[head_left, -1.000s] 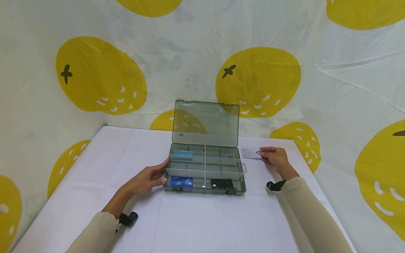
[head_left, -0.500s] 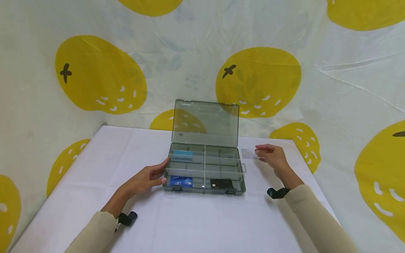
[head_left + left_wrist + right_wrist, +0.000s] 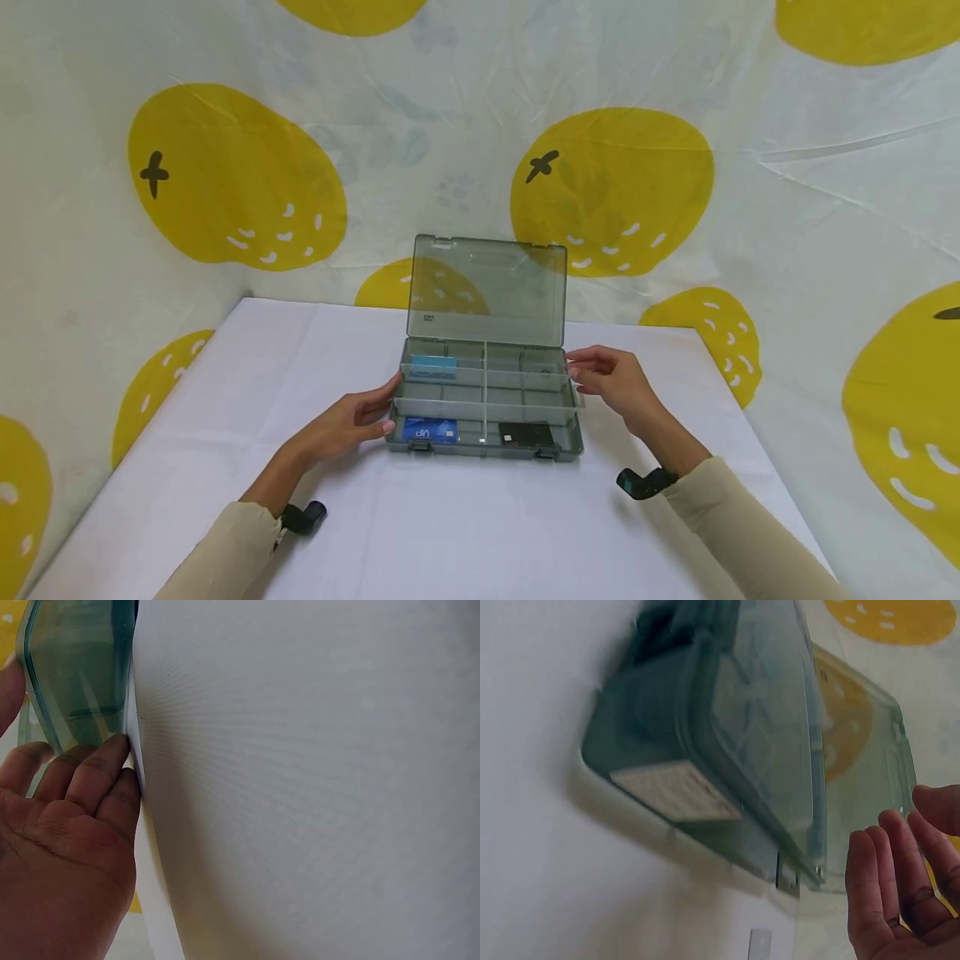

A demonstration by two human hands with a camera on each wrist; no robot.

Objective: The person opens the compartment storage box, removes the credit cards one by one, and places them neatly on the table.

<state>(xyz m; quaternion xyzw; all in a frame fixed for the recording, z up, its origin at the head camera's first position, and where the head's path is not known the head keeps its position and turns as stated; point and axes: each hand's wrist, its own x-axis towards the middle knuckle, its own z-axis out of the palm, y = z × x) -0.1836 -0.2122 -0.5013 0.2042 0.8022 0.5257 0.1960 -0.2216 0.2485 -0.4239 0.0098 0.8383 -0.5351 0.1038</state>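
Standing open before me: the box [image 3: 483, 452], on the white table [image 3: 465, 533], with its lid [image 3: 487, 287] raised at the back.
Blue card [image 3: 430, 431]: in the front left part of the box.
Black card [image 3: 527, 435]: in the front right part.
Light blue card [image 3: 433, 367]: in the back left part.
Left hand [image 3: 341, 427]: it touches the left side of the box, my thumb and fingers spread apart.
Right hand [image 3: 613, 385]: near the right side, my fingers slightly bent, the thumb apart; whether it touches the box, I cannot tell.
Cloth [image 3: 450, 125]: behind the table, pale, with big yellow fruits printed.
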